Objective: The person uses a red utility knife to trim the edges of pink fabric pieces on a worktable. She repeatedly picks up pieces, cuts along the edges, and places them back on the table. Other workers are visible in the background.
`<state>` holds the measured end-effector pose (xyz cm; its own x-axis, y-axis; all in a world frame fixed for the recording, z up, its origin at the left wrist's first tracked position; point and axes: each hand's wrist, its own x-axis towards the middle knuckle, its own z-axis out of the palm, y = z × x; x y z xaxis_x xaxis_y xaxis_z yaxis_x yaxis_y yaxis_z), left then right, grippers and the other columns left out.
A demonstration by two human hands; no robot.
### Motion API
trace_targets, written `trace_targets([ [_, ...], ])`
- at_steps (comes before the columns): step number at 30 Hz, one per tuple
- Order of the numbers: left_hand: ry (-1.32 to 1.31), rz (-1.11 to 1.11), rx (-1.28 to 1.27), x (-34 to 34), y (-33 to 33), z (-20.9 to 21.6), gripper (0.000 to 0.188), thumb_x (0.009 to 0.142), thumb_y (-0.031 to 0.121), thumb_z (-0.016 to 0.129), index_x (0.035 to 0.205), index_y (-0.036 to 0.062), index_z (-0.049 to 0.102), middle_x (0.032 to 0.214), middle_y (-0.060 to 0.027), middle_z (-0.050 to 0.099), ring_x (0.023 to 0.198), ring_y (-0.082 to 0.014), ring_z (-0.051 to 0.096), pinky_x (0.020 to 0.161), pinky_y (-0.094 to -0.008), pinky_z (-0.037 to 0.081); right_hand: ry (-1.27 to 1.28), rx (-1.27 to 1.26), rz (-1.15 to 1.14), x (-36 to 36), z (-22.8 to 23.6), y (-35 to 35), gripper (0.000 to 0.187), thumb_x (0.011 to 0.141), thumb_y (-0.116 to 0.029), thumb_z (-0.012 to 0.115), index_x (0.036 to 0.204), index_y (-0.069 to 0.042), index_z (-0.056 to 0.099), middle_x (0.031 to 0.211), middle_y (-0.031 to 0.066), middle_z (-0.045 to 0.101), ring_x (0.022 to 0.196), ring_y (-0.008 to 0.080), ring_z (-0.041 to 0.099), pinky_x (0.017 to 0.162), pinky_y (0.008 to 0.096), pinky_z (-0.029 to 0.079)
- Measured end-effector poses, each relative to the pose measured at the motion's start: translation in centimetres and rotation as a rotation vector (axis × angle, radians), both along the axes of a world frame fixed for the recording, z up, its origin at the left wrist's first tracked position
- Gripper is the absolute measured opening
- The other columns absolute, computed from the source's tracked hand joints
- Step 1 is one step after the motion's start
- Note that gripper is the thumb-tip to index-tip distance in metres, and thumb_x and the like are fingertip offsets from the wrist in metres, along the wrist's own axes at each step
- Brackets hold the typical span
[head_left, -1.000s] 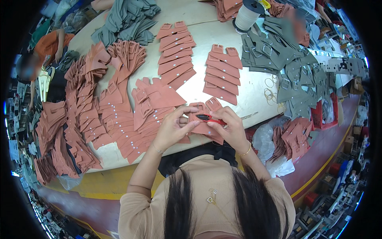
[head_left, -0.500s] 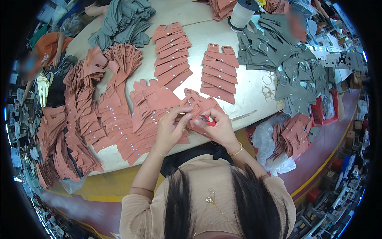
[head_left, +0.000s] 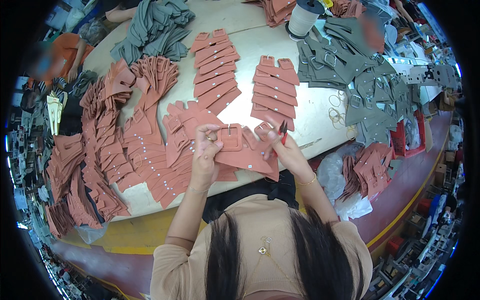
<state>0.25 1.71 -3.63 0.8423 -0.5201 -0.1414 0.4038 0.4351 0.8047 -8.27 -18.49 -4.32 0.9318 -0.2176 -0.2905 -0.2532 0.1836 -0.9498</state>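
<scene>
A terracotta leather-like strap piece (head_left: 248, 159) with two covered buckles is held spread out before me, over the table's near edge. My left hand (head_left: 205, 152) pinches it beside the left buckle (head_left: 231, 137), which has a metal prong at its top. At the other end, my right hand (head_left: 286, 154) has its fingers on the piece by the second buckle (head_left: 262, 130), partly hidden. That same hand keeps a small pair of red-handled nippers (head_left: 284, 131) in its grip, dark jaws pointing up.
Overlapping terracotta pieces (head_left: 150, 155) cover the table's left side. Two fanned rows of buckled pieces (head_left: 216, 72) (head_left: 275, 92) lie beyond my hands. Dark green pieces (head_left: 330, 57), a white thread spool (head_left: 305, 19) and rubber bands (head_left: 337, 112) are to the right. A person in orange (head_left: 65, 55) sits far left.
The piece has been raised and opened out, so both buckles now face up. My hands have moved apart, and the nippers have turned from lying near the buckle to pointing upward.
</scene>
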Motion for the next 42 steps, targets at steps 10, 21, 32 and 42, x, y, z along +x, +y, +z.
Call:
trace_targets([
  [10,0.507,-0.081,-0.369,-1.2,-2.1,0.9,0.059,0.090,0.026,0.062,0.139,0.0028,0.038,0.135,-0.0160,0.051,0.124,-0.0279,0.052,0.105,-0.0424,0.043,-0.122,0.285,-0.126,1.3,1.0,1.9,0.038,0.100,-0.018,0.055,0.133,-0.002,0.044,0.085,-0.0026,0.051,0.053,0.0030,0.042,0.045,0.0180,0.037],
  [21,0.266,-0.012,-0.056,-1.8,-2.9,1.3,0.055,0.093,-0.002,0.054,0.143,0.0008,0.032,0.138,-0.0207,0.048,0.126,-0.0266,0.051,0.104,-0.0390,0.047,-0.178,-0.401,-0.091,0.4,1.6,1.6,0.048,0.090,-0.028,0.068,0.126,-0.001,0.051,0.108,0.0139,0.058,0.090,0.0196,0.058,0.081,0.0341,0.048],
  [32,0.034,0.129,0.030,-1.8,-2.8,1.9,0.062,0.092,-0.006,0.053,0.146,0.0023,0.023,0.145,-0.0223,0.038,0.135,-0.0304,0.041,0.106,-0.0403,0.045,-0.256,-0.873,0.024,-1.0,3.2,0.8,0.036,0.084,-0.025,0.070,0.111,-0.003,0.059,0.099,0.0147,0.059,0.089,0.0325,0.060,0.077,0.0416,0.045],
  [42,0.023,0.150,0.043,-1.8,-2.8,2.0,0.064,0.091,-0.009,0.053,0.146,0.0022,0.022,0.146,-0.0181,0.036,0.138,-0.0326,0.037,0.107,-0.0405,0.043,-0.316,-1.017,-0.080,-0.7,3.2,0.9,0.027,0.075,-0.015,0.078,0.096,-0.002,0.066,0.081,0.0089,0.061,0.077,0.0253,0.059,0.073,0.0345,0.041],
])
